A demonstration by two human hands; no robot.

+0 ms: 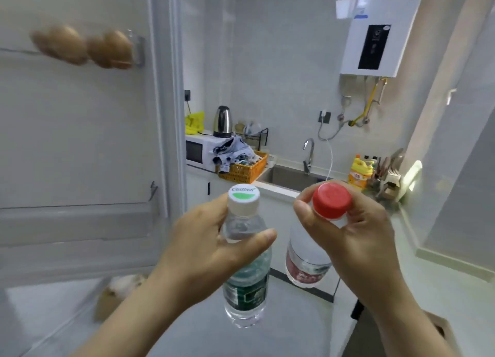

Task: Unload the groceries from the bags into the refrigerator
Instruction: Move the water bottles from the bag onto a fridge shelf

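My left hand grips the neck of a clear water bottle with a white cap and green label, held upright. In my right hand is a second water bottle with a red cap and red label, held by its neck just under the cap. Both bottles hang in the air in front of the open refrigerator door on the left. Several brown eggs sit in the door's upper rack. A lower door shelf runs below them, level with my left hand.
A kitchen counter with a sink, tap, microwave, kettle and orange basket lies behind. A white water heater hangs on the wall. A brown paper bag sits low at the left.
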